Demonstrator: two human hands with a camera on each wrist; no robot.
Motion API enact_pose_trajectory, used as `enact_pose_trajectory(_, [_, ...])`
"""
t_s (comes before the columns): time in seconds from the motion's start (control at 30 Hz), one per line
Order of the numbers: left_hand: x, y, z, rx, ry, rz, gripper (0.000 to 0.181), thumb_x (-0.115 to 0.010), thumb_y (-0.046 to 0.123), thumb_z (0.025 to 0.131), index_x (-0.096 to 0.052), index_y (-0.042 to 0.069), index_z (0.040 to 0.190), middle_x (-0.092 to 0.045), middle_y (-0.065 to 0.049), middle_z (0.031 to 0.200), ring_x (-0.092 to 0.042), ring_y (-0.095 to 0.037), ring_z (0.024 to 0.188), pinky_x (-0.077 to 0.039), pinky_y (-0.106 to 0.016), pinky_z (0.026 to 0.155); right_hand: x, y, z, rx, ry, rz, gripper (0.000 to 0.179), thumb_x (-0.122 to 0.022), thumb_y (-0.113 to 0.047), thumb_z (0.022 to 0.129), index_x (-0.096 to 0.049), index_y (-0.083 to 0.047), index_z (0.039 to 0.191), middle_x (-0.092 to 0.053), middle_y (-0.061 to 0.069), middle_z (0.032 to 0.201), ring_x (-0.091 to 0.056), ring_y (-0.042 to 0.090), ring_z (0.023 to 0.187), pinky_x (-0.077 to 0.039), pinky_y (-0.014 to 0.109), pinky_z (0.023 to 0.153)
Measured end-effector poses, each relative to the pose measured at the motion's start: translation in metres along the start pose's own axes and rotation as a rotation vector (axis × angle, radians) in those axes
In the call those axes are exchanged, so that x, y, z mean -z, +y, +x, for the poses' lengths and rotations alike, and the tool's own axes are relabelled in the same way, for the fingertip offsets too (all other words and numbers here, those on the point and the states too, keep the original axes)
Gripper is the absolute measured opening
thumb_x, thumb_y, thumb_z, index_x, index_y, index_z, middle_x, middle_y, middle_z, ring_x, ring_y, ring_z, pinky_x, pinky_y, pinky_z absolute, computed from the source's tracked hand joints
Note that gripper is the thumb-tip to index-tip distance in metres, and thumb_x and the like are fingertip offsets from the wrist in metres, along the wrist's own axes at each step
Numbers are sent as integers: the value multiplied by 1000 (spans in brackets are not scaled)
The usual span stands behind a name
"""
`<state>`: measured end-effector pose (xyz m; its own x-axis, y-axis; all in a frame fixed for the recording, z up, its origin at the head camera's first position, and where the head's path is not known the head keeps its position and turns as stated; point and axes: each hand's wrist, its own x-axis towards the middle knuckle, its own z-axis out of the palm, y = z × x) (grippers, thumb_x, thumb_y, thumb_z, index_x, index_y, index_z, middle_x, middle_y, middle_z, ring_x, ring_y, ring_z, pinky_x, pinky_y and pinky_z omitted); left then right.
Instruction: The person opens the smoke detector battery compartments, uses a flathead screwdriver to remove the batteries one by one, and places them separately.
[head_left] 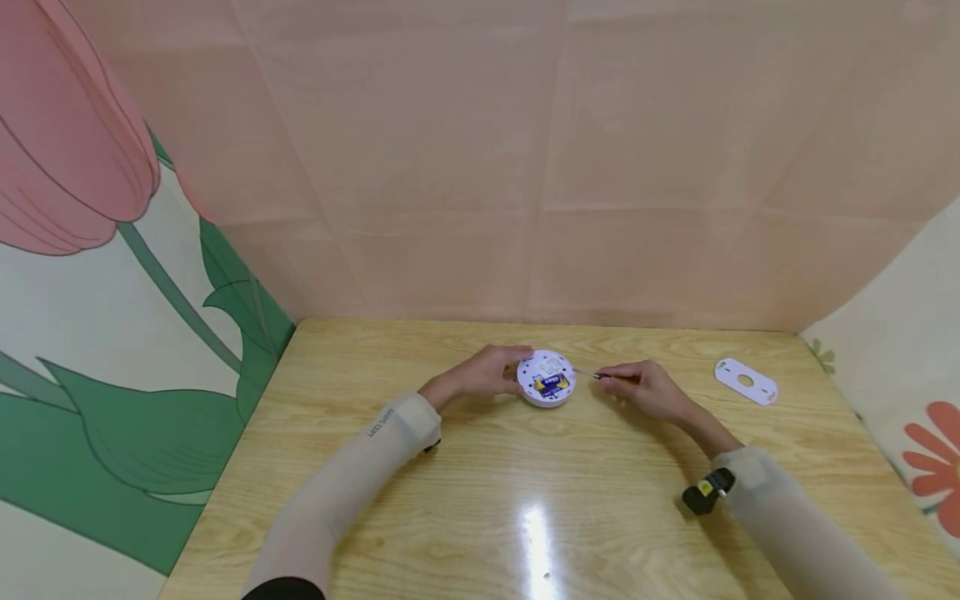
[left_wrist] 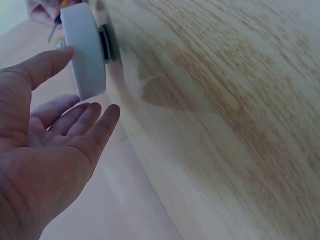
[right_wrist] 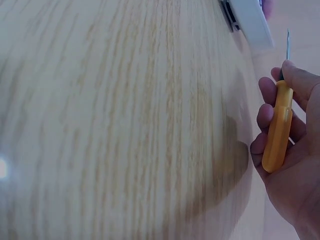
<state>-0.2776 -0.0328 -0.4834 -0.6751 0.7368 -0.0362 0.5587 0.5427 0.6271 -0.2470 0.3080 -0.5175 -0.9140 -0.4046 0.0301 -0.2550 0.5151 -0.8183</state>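
My left hand [head_left: 487, 371] holds a round white device [head_left: 546, 395], like a smoke alarm, by its rim between thumb and fingers. A blue-and-yellow battery [head_left: 552, 384] sits in its upturned face. In the left wrist view, the thumb [left_wrist: 57, 60] touches the device's white side [left_wrist: 85, 55]; dark parts show beneath it, by the tabletop. My right hand [head_left: 651, 390] grips a screwdriver [right_wrist: 280, 130] by its orange handle. Its thin metal shaft [head_left: 585, 372] points left, with the tip close to the device's right rim; whether they touch I cannot tell.
An oblong white plate [head_left: 746, 381] with a round central hole lies on the wooden table [head_left: 465, 500], right of my right hand. A plain pinkish backdrop [head_left: 540, 167] rises behind the table's far edge, with flower-printed panels [head_left: 150, 400] at either side.
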Motion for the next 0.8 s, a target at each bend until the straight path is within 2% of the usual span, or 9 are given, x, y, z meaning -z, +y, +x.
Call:
enact_pose_trajectory(0.23, [-1,1,0,-1,-10,31,75,-74,23,88,-36,6,150,-34,-8,156,-29,-21,145,-23,-31,117,6,-5,-3,15,11,-10,32,-66,-25,94,-70,-6,119,-74,15,101,-69,30,84,-57,32,64])
enact_pose_trajectory(0.37, [-4,1,0,0,-18,24,86,-80,28,83,-33,5,151,-34,-7,156,-29,-21,145,-22,-31,118,9,-10,-3,26,22,-44,30,-67,-24,93,-71,-6,118,-74,14,103,-68,22,86,-55,26,66])
enact_pose_trajectory(0.53, [-7,1,2,11,-24,-11,98,-85,34,76,-31,6,152,-32,-9,158,-28,-21,145,-22,-34,119,13,-15,-3,57,40,-83,27,-68,-21,92,-72,-7,116,-73,14,106,-65,18,81,-53,23,62])
enact_pose_trajectory(0.7, [-9,3,3,18,-19,-32,100,-86,36,74,-30,8,153,-33,-8,157,-30,-21,144,-23,-34,118,15,-22,-3,117,33,-150,25,-67,-20,93,-73,-10,115,-73,9,109,-65,13,91,-52,20,67])
enact_pose_trajectory(0.8, [-11,3,5,20,-14,-43,100,-86,34,74,-29,8,153,-34,-7,157,-31,-21,144,-24,-34,118,17,-26,-3,131,19,-170,25,-66,-20,94,-73,-10,116,-73,9,108,-64,12,89,-51,19,67])
